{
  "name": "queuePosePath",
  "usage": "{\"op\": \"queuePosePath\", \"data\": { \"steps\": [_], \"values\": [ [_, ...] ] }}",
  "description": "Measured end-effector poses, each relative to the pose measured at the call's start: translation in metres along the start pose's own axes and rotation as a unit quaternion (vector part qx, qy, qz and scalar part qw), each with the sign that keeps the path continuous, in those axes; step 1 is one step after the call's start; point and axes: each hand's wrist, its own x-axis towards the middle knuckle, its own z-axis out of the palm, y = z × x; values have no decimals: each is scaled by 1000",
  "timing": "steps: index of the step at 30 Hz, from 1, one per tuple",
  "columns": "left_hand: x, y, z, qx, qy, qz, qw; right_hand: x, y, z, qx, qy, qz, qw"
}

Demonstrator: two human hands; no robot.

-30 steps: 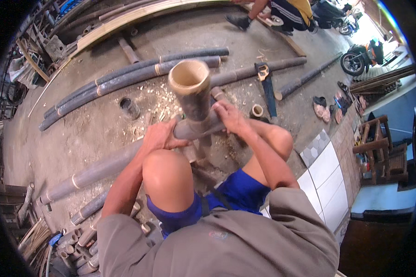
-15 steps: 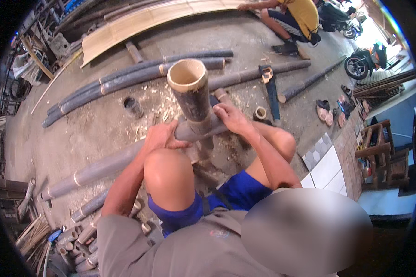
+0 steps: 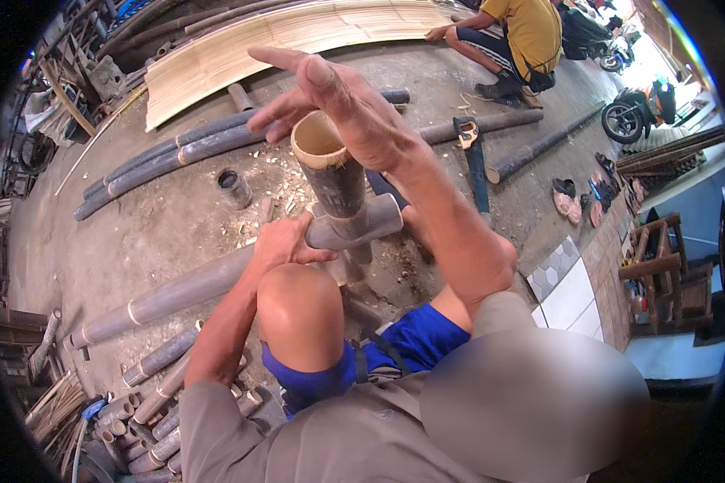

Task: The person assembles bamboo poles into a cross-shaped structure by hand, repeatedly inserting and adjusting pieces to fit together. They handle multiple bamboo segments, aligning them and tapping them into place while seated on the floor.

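Centrally, upright bamboo tube (image 3: 334, 173) stands on a horizontal bamboo piece (image 3: 354, 229); left hand (image 3: 282, 241) clasps that piece at 9 o'clock; right hand (image 3: 338, 101) hovers spread wide above the rim, gripping nothing; handsaw (image 3: 475, 165) lies at 3 o'clock, bare concrete floor (image 3: 161, 233) at 9.

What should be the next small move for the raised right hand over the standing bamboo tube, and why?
Probably lower the right hand onto the rim of the upright bamboo tube. It hovers open above the tube's mouth, touching nothing, while the left hand alone grips the horizontal bamboo piece against the tube.
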Motion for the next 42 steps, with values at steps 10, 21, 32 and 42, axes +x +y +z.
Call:
{"op": "queuePosePath", "data": {
  "steps": [10,21,32,42],
  "values": [
    [-2,11,-5,11,-25,-37,999,5,9,-5,127,86,2,988],
    [7,-29,-4,24,80,45,995,-187,196,16,-130,341,270,891],
    [34,-40,-46,-126,-94,-39,987,-242,222,105,92,159,299,936],
    [33,-42,-30,-118,-66,-36,990,-233,197,109,94,167,250,949]
  ]
}}
